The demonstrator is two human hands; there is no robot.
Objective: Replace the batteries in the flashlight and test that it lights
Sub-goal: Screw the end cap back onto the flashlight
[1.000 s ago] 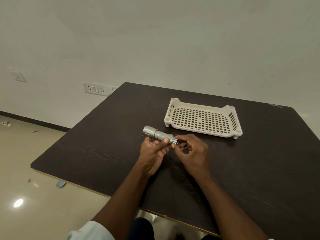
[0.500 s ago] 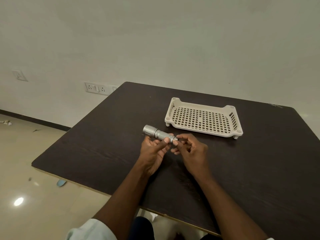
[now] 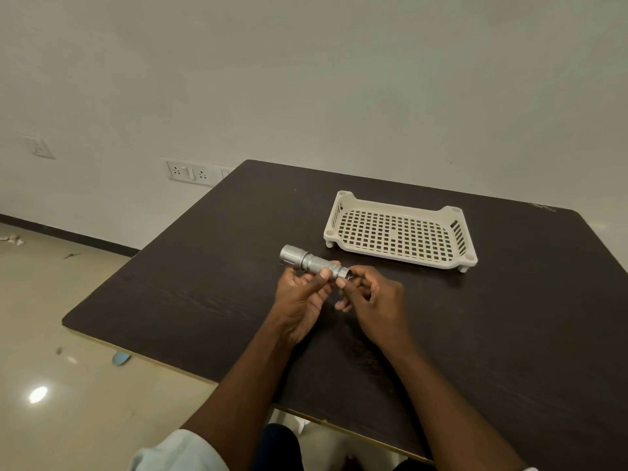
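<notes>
A silver flashlight point(image 3: 307, 260) is held just above the dark table point(image 3: 509, 334), its wide head pointing up-left. My left hand point(image 3: 300, 300) grips its knurled body from below, thumb across the barrel. My right hand point(image 3: 373, 300) pinches the tail end point(image 3: 345, 273) of the flashlight between thumb and fingertips. Whether the tail cap is on or off is hidden by my fingers. No loose batteries show.
A cream perforated plastic tray point(image 3: 401, 232) with nothing in it stands on short feet just beyond my hands. The table's left edge point(image 3: 136, 348) drops to a tiled floor. A wall with sockets point(image 3: 188, 171) rises behind.
My right hand's fingers have shifted closer onto the flashlight's tail end. The flashlight and left hand have stayed almost still.
</notes>
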